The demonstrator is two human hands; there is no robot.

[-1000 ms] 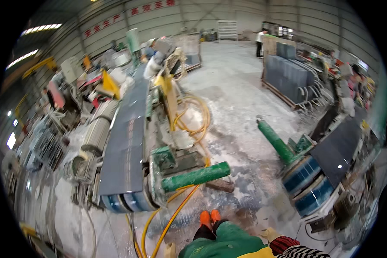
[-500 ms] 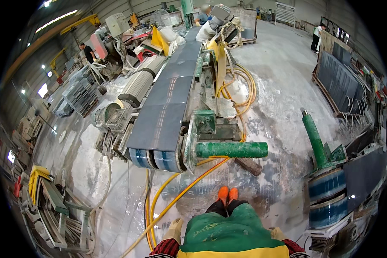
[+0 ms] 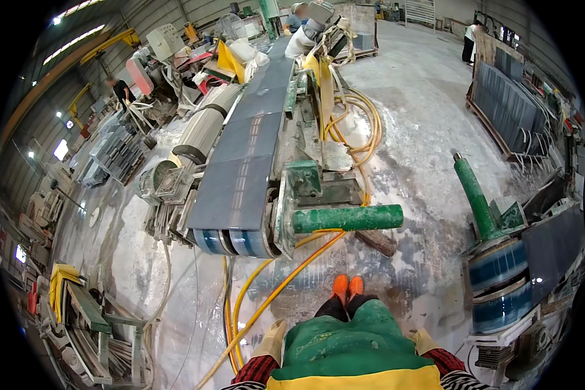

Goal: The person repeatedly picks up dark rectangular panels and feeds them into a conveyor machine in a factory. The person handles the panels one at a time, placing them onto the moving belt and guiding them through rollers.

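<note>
Your green apron (image 3: pixel 348 338) fills the lower middle of the view, just below your orange boots (image 3: pixel 340 287), and a hand hangs at each side of it. Your left hand (image 3: pixel 271 342), in a cream glove, is just beside the apron's left edge; you cannot tell from this angle how far it is open or whether it has hold of anything. Your right hand (image 3: pixel 426 342), gloved alike, is close by the right edge, and its opening and grip cannot be told either. Red-and-black cuffs (image 3: pixel 257 369) show at your wrists. A yellow hose (image 3: pixel 267 314) slants over the floor near your left hand.

Ahead of your boots, a green cylinder (image 3: pixel 348 218) juts rightward from the near end of a conveyor (image 3: pixel 283 218), with a brown block (image 3: pixel 377 243) on the floor beside it. Dark grey slabs (image 3: pixel 237 175) lie end to end along the conveyor, above two blue rollers (image 3: pixel 211 242). More yellow hose is coiled (image 3: pixel 369 136) beyond the cylinder. On your right stands a green post (image 3: pixel 476 195), next to another pair of blue rollers (image 3: pixel 498 265). Farther off, upright dark slabs (image 3: pixel 510 97) stand in a row; one person (image 3: pixel 469 42) is near them, another (image 3: pixel 297 21) by the conveyor's far end, a third (image 3: pixel 120 92) at left.
</note>
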